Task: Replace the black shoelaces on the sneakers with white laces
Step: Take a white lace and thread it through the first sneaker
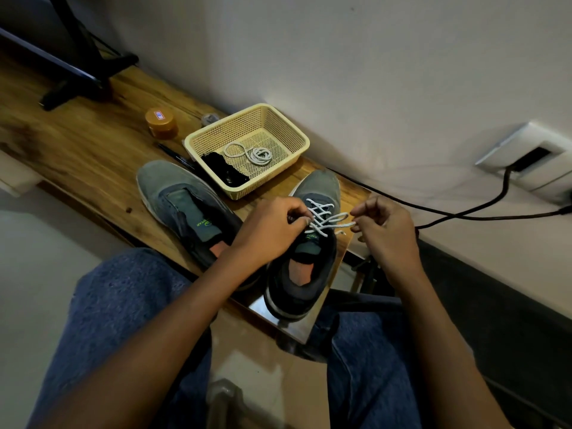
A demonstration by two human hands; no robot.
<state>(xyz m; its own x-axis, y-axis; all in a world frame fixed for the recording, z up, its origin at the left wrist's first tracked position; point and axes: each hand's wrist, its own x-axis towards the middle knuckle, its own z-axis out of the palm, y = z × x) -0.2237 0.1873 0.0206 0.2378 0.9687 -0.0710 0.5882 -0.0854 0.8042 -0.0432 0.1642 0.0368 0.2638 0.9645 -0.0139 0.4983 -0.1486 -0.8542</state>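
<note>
My left hand (272,226) covers the near side of the white lace (325,216), the orange jar (161,122) label is unreadable, and the black stand (77,57) is cut off at the top.

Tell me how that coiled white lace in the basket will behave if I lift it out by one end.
The coiled white lace will probably hang limp and uncoil, since it lies in loose loops. It looks thin, so likely very light. Its braided surface should grip fingers rather than slip. It lies beside the black laces in the basket, so it might snag them.
</note>
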